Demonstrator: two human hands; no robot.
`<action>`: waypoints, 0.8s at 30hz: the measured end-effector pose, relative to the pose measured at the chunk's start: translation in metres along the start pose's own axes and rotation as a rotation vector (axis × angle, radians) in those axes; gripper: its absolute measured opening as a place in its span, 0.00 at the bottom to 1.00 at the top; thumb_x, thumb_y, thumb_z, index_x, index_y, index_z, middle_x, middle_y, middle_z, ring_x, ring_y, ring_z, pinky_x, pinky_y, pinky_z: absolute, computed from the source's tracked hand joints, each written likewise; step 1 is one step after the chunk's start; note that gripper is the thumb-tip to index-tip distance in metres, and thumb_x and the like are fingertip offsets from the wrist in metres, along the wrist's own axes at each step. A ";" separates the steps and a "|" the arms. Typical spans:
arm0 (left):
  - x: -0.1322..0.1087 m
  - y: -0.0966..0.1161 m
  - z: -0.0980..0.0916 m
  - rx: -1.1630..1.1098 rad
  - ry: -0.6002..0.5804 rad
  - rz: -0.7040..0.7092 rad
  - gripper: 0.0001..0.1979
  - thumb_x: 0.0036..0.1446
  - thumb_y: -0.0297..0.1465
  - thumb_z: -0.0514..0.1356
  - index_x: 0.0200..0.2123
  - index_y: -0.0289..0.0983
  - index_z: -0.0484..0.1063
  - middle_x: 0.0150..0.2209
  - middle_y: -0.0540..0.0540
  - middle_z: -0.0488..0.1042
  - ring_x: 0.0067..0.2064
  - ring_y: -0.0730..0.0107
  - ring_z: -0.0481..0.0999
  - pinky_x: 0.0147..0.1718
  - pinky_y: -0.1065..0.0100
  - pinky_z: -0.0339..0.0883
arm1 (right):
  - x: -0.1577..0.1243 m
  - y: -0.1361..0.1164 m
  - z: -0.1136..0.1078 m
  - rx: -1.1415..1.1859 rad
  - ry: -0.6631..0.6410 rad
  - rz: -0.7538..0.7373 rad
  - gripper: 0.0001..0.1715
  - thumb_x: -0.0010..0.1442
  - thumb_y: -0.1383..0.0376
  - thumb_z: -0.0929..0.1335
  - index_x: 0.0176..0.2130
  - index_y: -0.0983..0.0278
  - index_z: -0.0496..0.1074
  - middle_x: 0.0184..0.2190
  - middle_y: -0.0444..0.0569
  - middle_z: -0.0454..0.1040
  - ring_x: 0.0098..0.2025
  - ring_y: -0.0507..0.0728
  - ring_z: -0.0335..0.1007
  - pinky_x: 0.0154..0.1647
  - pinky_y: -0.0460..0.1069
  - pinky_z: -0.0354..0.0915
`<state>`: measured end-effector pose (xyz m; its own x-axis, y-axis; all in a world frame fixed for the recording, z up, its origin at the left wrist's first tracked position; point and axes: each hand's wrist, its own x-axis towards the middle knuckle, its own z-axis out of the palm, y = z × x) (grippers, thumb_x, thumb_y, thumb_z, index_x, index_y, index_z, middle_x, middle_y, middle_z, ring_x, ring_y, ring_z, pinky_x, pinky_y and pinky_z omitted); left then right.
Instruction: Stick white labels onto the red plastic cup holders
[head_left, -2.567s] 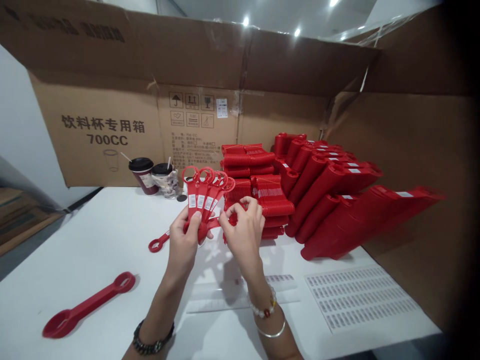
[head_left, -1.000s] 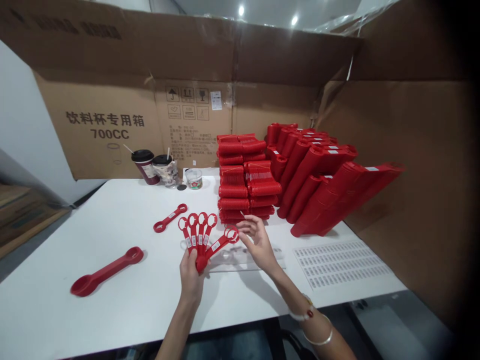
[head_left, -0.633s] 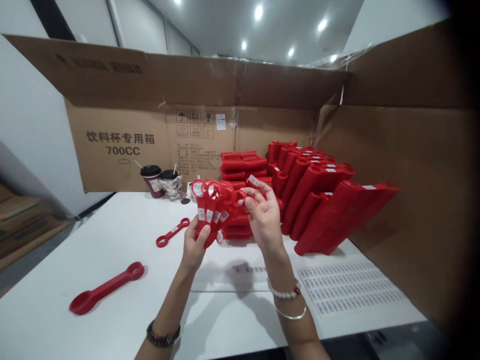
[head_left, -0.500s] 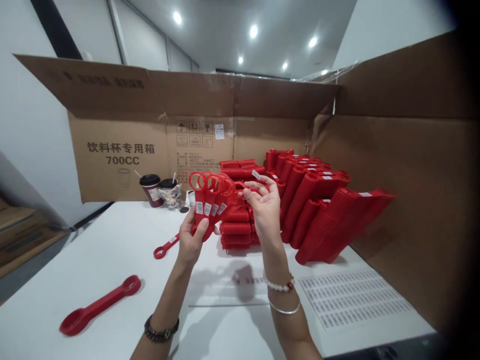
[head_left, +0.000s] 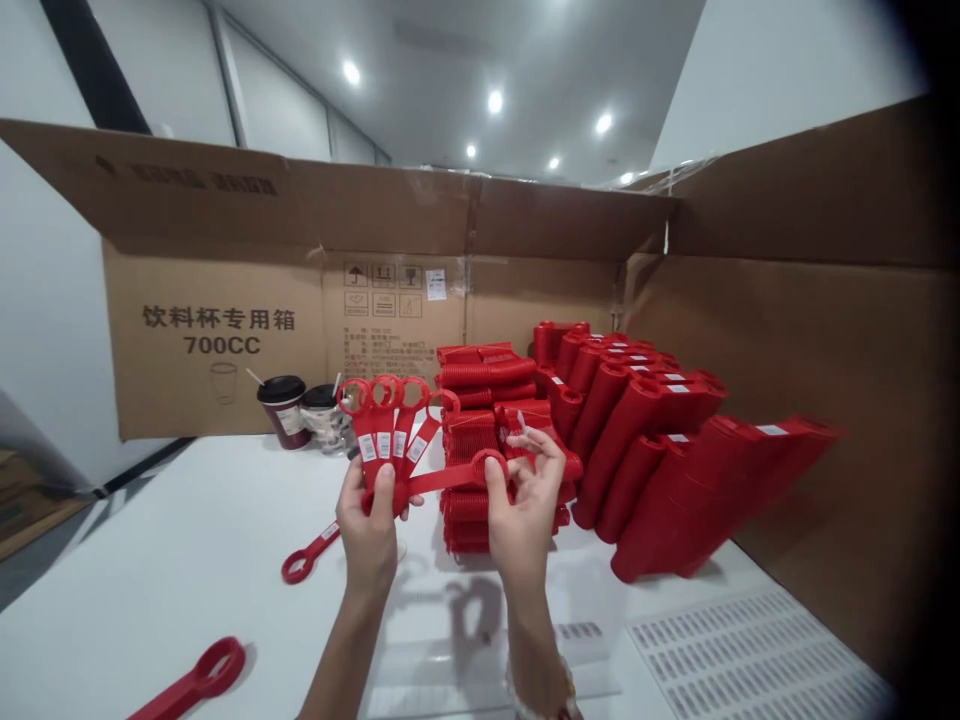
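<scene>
My left hand (head_left: 369,525) grips a fan of several red plastic spoons (head_left: 378,418) near their lower ends. Their ring-shaped ends point up, and white barcode labels show on several handles. One more red spoon (head_left: 444,479) of the fan lies out to the right, with no label visible on its handle. My right hand (head_left: 527,515) pinches that spoon's ring end between thumb and fingers. A small white label (head_left: 520,424) appears at a right fingertip. Close behind the right hand are stacked red spoons (head_left: 472,432).
Upright bundles of nested red spoons (head_left: 630,420) stand at the right. A label sheet (head_left: 757,650) lies at the front right. Loose spoons lie left: one labelled (head_left: 298,566), one larger (head_left: 217,668). Two lidded cups (head_left: 285,415) stand before the cardboard wall (head_left: 217,400).
My right hand has come down and now pinches the ring of one spoon, which has swung out to the right of the fan. The view has tilted up slightly.
</scene>
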<state>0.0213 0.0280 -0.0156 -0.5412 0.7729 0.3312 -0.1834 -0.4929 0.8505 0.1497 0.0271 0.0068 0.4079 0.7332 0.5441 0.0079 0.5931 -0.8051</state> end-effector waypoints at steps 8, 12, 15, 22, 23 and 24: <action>-0.002 0.004 0.003 0.310 0.067 0.092 0.11 0.59 0.39 0.59 0.39 0.37 0.67 0.32 0.51 0.71 0.20 0.79 0.71 0.18 0.77 0.66 | -0.004 -0.002 0.011 -0.197 -0.351 0.090 0.10 0.60 0.59 0.67 0.30 0.62 0.70 0.45 0.50 0.64 0.52 0.58 0.64 0.54 0.53 0.59; 0.000 0.002 0.002 0.334 0.072 0.066 0.10 0.60 0.38 0.58 0.40 0.37 0.67 0.30 0.52 0.71 0.20 0.79 0.71 0.18 0.78 0.66 | 0.001 0.018 0.019 -0.186 -0.398 0.239 0.11 0.55 0.59 0.67 0.27 0.63 0.69 0.41 0.49 0.63 0.47 0.58 0.64 0.49 0.52 0.60; -0.001 0.002 0.002 0.343 0.069 0.067 0.10 0.60 0.38 0.58 0.40 0.37 0.67 0.30 0.52 0.71 0.20 0.79 0.71 0.19 0.78 0.66 | 0.004 0.027 0.021 -0.161 -0.426 0.290 0.12 0.53 0.58 0.67 0.25 0.63 0.67 0.39 0.48 0.62 0.43 0.57 0.64 0.45 0.51 0.61; -0.004 0.007 0.004 0.342 0.077 0.090 0.10 0.60 0.38 0.58 0.39 0.37 0.67 0.32 0.51 0.71 0.21 0.80 0.71 0.19 0.78 0.67 | 0.002 0.028 0.023 -0.123 -0.414 0.312 0.10 0.52 0.59 0.67 0.24 0.63 0.67 0.39 0.47 0.62 0.43 0.56 0.64 0.41 0.49 0.61; -0.004 0.007 0.004 0.342 0.080 0.090 0.10 0.60 0.38 0.58 0.39 0.37 0.67 0.32 0.51 0.71 0.21 0.80 0.71 0.19 0.78 0.67 | 0.002 0.028 0.024 -0.123 -0.407 0.310 0.10 0.52 0.59 0.67 0.24 0.63 0.67 0.39 0.47 0.62 0.43 0.56 0.64 0.41 0.49 0.61; -0.004 0.007 0.004 0.344 0.083 0.092 0.10 0.60 0.37 0.58 0.39 0.37 0.67 0.32 0.51 0.71 0.22 0.80 0.71 0.19 0.79 0.66 | 0.002 0.028 0.024 -0.125 -0.402 0.306 0.10 0.52 0.59 0.67 0.24 0.62 0.67 0.39 0.48 0.62 0.43 0.56 0.64 0.40 0.49 0.61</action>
<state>0.0260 0.0227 -0.0090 -0.6101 0.6896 0.3902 0.1479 -0.3847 0.9111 0.1289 0.0527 -0.0088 0.0263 0.9514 0.3069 0.0618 0.3049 -0.9504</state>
